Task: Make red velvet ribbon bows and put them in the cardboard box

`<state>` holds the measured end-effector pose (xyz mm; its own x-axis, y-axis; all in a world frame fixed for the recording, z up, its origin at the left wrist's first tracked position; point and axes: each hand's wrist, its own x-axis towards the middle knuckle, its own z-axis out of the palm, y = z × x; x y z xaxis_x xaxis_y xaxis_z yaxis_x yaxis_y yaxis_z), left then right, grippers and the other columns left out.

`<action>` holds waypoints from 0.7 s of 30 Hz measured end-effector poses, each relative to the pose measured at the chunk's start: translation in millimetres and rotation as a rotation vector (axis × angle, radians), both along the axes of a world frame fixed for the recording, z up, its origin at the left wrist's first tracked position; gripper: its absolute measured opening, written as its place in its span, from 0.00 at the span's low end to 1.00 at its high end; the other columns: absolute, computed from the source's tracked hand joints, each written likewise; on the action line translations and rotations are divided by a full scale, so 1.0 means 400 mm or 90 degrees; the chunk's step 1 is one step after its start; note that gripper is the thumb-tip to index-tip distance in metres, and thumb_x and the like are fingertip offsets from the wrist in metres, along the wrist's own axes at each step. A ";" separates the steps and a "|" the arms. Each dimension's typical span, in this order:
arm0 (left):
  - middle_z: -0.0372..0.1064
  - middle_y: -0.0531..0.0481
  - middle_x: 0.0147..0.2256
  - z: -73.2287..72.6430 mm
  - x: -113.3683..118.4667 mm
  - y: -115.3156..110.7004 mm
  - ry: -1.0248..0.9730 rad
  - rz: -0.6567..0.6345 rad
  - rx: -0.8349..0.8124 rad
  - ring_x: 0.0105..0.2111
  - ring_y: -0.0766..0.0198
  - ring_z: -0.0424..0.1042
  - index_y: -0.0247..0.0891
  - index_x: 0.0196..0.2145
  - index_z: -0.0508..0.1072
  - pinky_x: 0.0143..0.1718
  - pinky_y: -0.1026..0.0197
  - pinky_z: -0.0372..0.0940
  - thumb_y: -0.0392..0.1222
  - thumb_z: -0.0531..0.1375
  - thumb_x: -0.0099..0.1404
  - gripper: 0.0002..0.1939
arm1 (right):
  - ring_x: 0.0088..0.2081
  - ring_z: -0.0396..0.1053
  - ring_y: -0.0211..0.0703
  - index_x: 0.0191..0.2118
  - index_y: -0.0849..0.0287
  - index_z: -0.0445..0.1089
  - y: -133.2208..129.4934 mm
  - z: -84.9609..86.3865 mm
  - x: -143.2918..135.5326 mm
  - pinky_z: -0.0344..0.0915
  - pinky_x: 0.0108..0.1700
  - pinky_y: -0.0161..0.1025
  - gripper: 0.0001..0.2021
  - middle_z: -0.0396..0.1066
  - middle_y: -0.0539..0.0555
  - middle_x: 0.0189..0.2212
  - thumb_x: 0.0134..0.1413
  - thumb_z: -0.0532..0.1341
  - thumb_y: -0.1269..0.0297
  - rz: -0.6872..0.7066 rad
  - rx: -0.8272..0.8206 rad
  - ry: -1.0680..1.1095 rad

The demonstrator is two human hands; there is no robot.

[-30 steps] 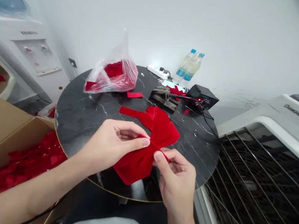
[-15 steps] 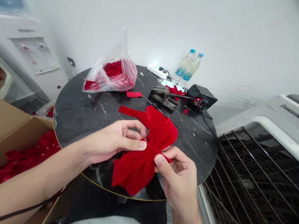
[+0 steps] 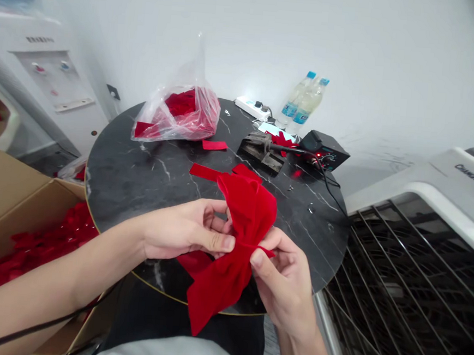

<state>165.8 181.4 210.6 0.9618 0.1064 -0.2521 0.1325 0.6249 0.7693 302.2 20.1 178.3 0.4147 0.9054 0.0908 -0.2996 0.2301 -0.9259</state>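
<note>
A red velvety ribbon bow (image 3: 252,209) is held over the near part of the round black table (image 3: 121,190). My left hand (image 3: 194,229) pinches the bow's gathered middle from the left, thumb on top. From the right, my right hand (image 3: 284,274) grips the other side of that middle, where a narrow strip end pokes out by its thumb. One pointed tail hangs toward the table's near edge. Beyond the bow lies a flat red ribbon strip (image 3: 204,171); whether it joins the bow cannot be seen.
Farther back are a clear plastic bag (image 3: 207,115) of red pieces, a short red strip (image 3: 214,145), a soldering iron stand (image 3: 261,152), its black control box (image 3: 333,149), a power strip (image 3: 253,108) and water bottles (image 3: 306,109). A cardboard box (image 3: 17,198) with red bows stands left.
The bow has turned in my hands: its upper loops have shifted left and its lower tail now points further down. Both hands keep their pinch. The view has shifted slightly.
</note>
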 end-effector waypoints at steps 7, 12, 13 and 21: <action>0.71 0.55 0.29 -0.011 0.011 -0.016 -0.056 0.057 0.036 0.29 0.72 0.70 0.36 0.33 0.71 0.33 0.70 0.66 0.35 0.75 0.56 0.16 | 0.29 0.67 0.37 0.33 0.57 0.72 -0.007 0.004 -0.007 0.65 0.34 0.33 0.08 0.71 0.49 0.29 0.59 0.72 0.64 -0.029 0.011 0.000; 0.71 0.56 0.30 -0.009 0.016 -0.018 -0.115 0.151 0.129 0.30 0.73 0.69 0.36 0.31 0.68 0.34 0.72 0.65 0.32 0.75 0.54 0.18 | 0.31 0.70 0.40 0.34 0.57 0.74 -0.006 0.009 -0.006 0.67 0.36 0.36 0.07 0.73 0.52 0.30 0.58 0.72 0.65 -0.049 0.012 -0.011; 0.70 0.56 0.30 -0.007 0.015 -0.019 -0.127 0.162 0.138 0.30 0.73 0.68 0.36 0.30 0.68 0.33 0.72 0.64 0.31 0.75 0.54 0.18 | 0.31 0.70 0.41 0.34 0.57 0.74 -0.005 0.010 -0.006 0.67 0.36 0.36 0.07 0.73 0.52 0.30 0.58 0.72 0.65 -0.049 0.010 -0.012; 0.71 0.56 0.31 0.001 0.002 -0.017 -0.066 0.108 0.127 0.31 0.71 0.69 0.38 0.32 0.68 0.36 0.68 0.66 0.32 0.73 0.58 0.15 | 0.27 0.67 0.39 0.31 0.57 0.73 0.001 0.019 -0.021 0.66 0.32 0.34 0.09 0.69 0.50 0.27 0.58 0.72 0.64 -0.086 0.015 -0.048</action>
<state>166.7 174.5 211.1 0.9455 0.3063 -0.1106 -0.0475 0.4658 0.8836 293.8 20.5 185.8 0.5238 0.8391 0.1469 -0.1949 0.2860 -0.9382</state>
